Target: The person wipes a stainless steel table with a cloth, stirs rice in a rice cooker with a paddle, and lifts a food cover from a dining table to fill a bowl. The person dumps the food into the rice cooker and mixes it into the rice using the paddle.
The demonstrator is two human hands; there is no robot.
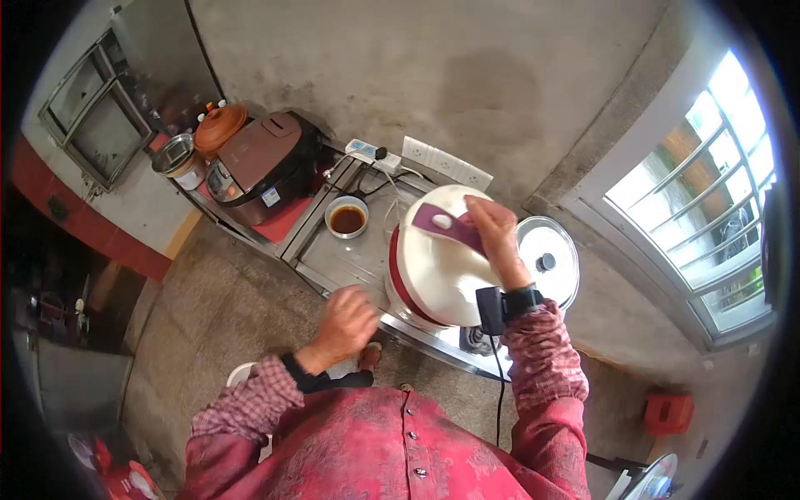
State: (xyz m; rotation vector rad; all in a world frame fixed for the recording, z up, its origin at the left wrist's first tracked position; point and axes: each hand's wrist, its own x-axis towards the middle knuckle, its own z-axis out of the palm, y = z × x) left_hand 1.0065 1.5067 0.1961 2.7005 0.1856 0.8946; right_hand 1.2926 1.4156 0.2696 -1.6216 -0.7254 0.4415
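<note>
My right hand (pixel 493 237) is closed around the purple handle of a large white round lid (pixel 433 271). The lid tilts over a vessel with a red side (pixel 403 283), and most of that vessel is hidden beneath it. Left of the lid, a white bowl (pixel 335 230) of dark brown liquid rests on the metal counter. My left hand (pixel 343 325) hovers in front of the counter's near edge, apart from the vessel. Its fingers are smeared by motion, and nothing shows in it.
A glass lid (pixel 552 258) with a black knob lies right of the vessel. Along the wall are a power strip (pixel 367 152) and sockets (pixel 446 162). A brown rice cooker (pixel 262 167) and an orange clay pot (pixel 221 125) stand farther left. A barred window (pixel 700 183) is at right.
</note>
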